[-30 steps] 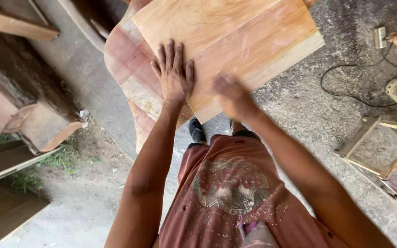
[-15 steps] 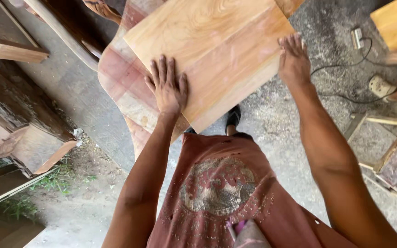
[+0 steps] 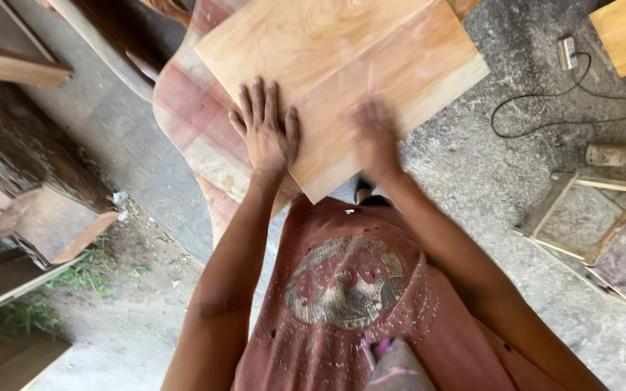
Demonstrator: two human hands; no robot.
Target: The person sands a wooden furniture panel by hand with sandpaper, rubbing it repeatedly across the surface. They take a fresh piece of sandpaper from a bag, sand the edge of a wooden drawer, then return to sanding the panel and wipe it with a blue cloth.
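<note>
The step in hand appears to be positioning or surface-checking of a flat panel. The light wooden board occupies the upper centre of the frame, lying tilted on a larger reddish curved slab that projects from under it toward the left.

Left hand: laid flat, palm down, fingers spread and extended on the lower left part of the board near its edge. It grasps nothing; it presses or steadies.

Right hand: blurred, on or just above the lower edge of the board at centre frame. Whether its fingers are extended or curled cannot be determined, nor whether they touch the wood.

Judgement on the next move: any shift of the board calls for even pressure from both palms, since the board overhangs the slab at its lower right corner and could pivot.

Surface and surroundings: rough grey concrete floor. At upper right, a black cable runs to a small socket block; a mallet lies just below. A wooden frame rests at right. Dark timber pieces stack at left, with grass at lower left.
</note>
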